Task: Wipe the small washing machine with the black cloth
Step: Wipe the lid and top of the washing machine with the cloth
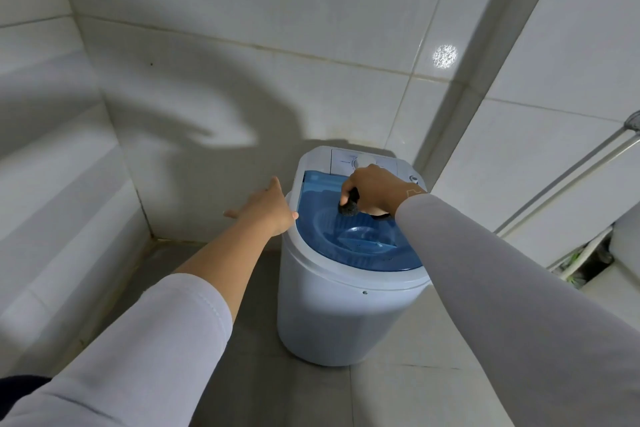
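You are standing over a small washing machine (346, 288), a white round tub with a translucent blue lid (363, 239), sitting on the grey tiled floor (311, 399) in the corner of a white tiled room. Your right hand (372, 189) is reaching across the top and is clenching the black cloth (349, 206), bunched into a small dark wad, with its underside pressing on the blue lid near the back, just in front of the white control panel (363, 161). Your left hand (265, 210) is lying loose with the fingers spread, holding nothing, its heel resting against the white rim at the machine's left edge, seemingly bracing the tub. Both arms are wearing pale long sleeves.

By the look of it, you are wiping the lid, the top surface of the machine. The lid's front, the rim and the white body below are showing no sign either way of having been wiped. The next move is probably calling for drawing the wad across the lid toward you with even pressure, keeping the left hand steadying the light tub so it is not sliding on the floor
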Available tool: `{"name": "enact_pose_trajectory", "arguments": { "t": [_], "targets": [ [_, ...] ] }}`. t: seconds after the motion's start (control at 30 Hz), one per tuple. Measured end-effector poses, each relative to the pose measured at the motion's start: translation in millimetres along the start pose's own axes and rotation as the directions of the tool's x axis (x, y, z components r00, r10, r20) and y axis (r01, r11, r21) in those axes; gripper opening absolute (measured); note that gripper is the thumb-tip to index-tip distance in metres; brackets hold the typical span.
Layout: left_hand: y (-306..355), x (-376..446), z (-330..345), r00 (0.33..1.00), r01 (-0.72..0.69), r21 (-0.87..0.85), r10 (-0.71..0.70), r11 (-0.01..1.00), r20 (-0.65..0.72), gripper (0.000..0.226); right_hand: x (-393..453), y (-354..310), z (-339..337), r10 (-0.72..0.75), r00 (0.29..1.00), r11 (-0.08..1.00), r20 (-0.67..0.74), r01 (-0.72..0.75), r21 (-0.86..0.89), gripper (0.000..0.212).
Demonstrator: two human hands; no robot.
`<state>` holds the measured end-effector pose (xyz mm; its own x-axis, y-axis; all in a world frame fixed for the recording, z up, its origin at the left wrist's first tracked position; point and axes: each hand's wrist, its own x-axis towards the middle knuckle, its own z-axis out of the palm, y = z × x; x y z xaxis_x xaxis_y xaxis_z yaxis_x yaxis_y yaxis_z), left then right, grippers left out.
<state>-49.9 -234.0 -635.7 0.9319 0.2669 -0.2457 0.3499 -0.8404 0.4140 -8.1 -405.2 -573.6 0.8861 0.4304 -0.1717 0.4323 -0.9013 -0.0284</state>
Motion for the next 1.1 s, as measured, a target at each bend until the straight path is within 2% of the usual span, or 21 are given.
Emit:
{"name": "enact_pose_trajectory", "arguments": {
  "t": [0.17, 0.23, 0.63, 1.1],
  "targets": [
    [-7, 3, -1, 1.0, 0.022, 0.001, -0.021, 1.0, -0.005, 0.082, -2, 2, 1, 0.017, 1.0, 1.0, -0.014, -0.017, 0.016, 0.035],
    [13, -1, 7, 1.0, -0.018, 0.041, 0.018, 0.999, 0.006, 0.082, -19, 31, 4, 0.058, 0.998, 0.997, -0.021, -0.057, 0.043, 0.033],
    [-2, 11, 3, 1.0, -0.006, 0.014, 0.006, 1.0, -0.008, 0.087, -49, 70, 6, 0.155, 0.988, 0.984, -0.022, -0.152, 0.088, 0.025],
    [1, 8, 5, 1.0, 0.015, 0.03, -0.015, 0.999, -0.018, 0.086, -78, 106, 19, 0.268, 0.962, 0.949, -0.051, -0.254, 0.186, 0.034]
  ]
}}
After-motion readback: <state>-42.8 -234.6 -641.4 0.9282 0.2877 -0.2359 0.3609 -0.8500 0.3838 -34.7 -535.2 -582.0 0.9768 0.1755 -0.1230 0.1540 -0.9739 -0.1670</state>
